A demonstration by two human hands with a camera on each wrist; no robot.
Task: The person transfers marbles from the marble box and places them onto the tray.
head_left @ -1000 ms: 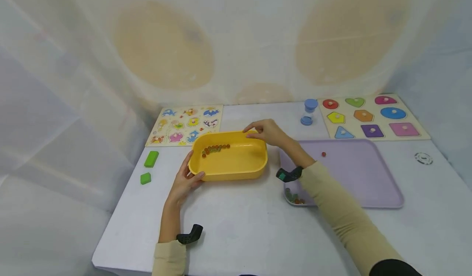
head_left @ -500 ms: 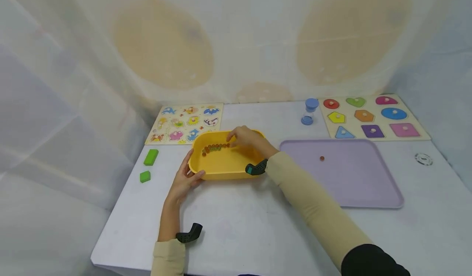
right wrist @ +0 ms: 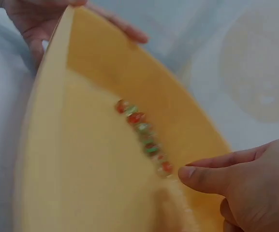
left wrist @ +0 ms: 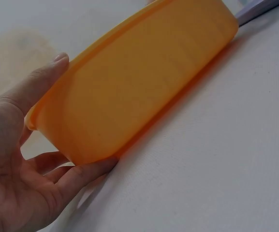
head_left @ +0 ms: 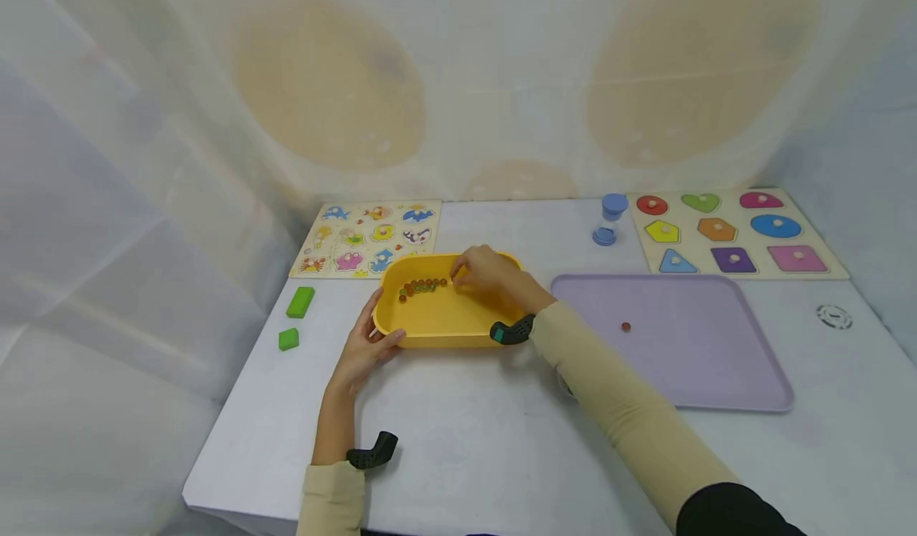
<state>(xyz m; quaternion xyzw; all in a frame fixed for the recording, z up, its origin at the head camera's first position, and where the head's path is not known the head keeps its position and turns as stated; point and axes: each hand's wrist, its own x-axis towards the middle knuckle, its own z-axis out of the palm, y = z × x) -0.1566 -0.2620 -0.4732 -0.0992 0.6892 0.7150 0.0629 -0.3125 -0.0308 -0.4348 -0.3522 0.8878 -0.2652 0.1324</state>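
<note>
In the head view a yellow tub (head_left: 442,319) stands mid-table, with several small glossy marbles (head_left: 423,285), red and green, gathered along its far left side. My left hand (head_left: 360,353) grips the tub's left end; in the left wrist view its thumb (left wrist: 47,75) lies on the rim and the fingers reach under the bottom edge. My right hand (head_left: 481,269) is inside the tub, at the right end of the marble row. The right wrist view has its thumb (right wrist: 204,178) and index finger together beside a red marble (right wrist: 166,167); I cannot tell whether they hold one.
A lilac tray (head_left: 716,345) on the right holds one red marble (head_left: 626,326); my sleeve hides its near left corner. An animal puzzle board (head_left: 337,241), a shape puzzle board (head_left: 688,229) and a blue sand timer (head_left: 609,219) stand at the back. Green blocks (head_left: 300,302) lie left.
My right hand has moved left from the tub's right rim to the end of the marble row inside it. The red marble on the tray has rolled nearer. My left hand keeps its grip.
</note>
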